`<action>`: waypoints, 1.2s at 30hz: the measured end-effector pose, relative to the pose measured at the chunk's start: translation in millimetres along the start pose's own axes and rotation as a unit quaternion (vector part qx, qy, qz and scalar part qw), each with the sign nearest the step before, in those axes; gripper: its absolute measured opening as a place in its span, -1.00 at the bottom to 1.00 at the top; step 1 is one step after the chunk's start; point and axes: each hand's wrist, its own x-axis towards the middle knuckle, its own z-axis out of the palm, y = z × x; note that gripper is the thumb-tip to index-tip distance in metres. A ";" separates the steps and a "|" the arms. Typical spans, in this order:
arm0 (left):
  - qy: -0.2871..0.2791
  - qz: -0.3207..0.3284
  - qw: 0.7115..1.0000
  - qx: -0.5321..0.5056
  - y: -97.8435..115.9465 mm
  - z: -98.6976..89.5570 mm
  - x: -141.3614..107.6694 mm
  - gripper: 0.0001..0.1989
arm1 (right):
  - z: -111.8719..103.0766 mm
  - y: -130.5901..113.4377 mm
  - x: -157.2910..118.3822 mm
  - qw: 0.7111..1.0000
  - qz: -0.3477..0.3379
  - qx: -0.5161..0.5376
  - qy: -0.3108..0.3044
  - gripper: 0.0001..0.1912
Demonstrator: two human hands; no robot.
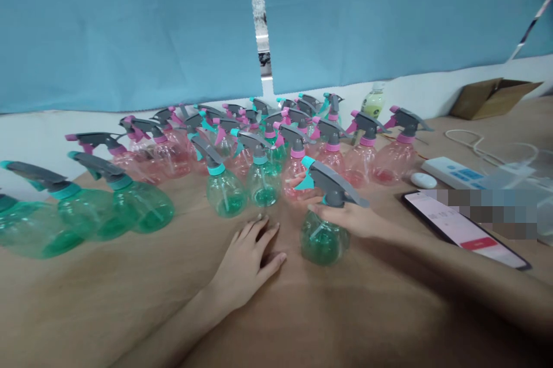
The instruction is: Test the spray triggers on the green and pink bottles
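Note:
My right hand point(345, 217) is wrapped around the neck of a green spray bottle point(325, 242), which has a grey trigger head with a turquoise nozzle. The bottle is upright; some of my fingers are hidden behind it. My left hand point(245, 261) lies flat on the wooden table point(276, 327), fingers spread, holding nothing. Just beyond it stand two green spray bottles, a nearer-left one point(226, 194) and another point(262, 184) beside it. Behind my right hand is a pink spray bottle point(296, 172).
Many pink and green spray bottles fill the back, with several green ones point(142, 207) at left. On the right lie a phone point(462, 230), a white oval object point(423, 180), a power strip point(453, 172) and cables. A drink bottle point(373, 104) and cardboard box point(488, 98) stand behind.

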 end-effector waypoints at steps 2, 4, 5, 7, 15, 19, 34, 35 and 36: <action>-0.001 0.000 1.000 0.000 -0.2 -0.1 0.1 -0.51 | -0.1 0.3 0.7 0.999 0.001 0.043 -0.010 -0.48; -0.001 -0.001 1.000 -0.001 -0.3 -0.4 0.2 -0.51 | 0.3 1.4 1.5 0.997 0.001 0.078 -0.019 -0.43; -0.001 -0.001 1.000 -0.001 -0.3 -0.6 0.3 -0.51 | 0.6 2.0 1.8 0.996 0.001 0.089 -0.022 -0.42; 0.000 -0.003 1.000 -0.003 0.0 -0.7 0.6 -0.51 | 1.2 2.7 1.8 0.995 0.003 0.095 -0.023 -0.43; 0.000 -0.004 1.000 -0.007 0.3 0.1 0.5 -0.52 | 0.7 -1.9 0.7 0.998 0.011 0.068 -0.013 -0.57; 0.002 -0.001 1.000 -0.007 0.5 -0.4 0.1 -0.52 | 1.0 -0.9 1.8 0.998 0.010 0.051 -0.024 -0.54; 0.000 -0.001 1.000 -0.005 0.0 0.7 0.2 -0.51 | 1.1 1.3 0.9 0.998 0.023 0.055 -0.001 -0.60; 0.000 -0.001 1.000 -0.005 -0.1 1.0 0.6 -0.51 | 1.4 0.6 0.8 0.997 0.023 0.068 0.001 -0.61; 0.001 -0.001 1.000 -0.005 -0.2 1.4 1.0 -0.51 | 1.7 -0.3 0.5 0.997 0.022 0.080 0.003 -0.63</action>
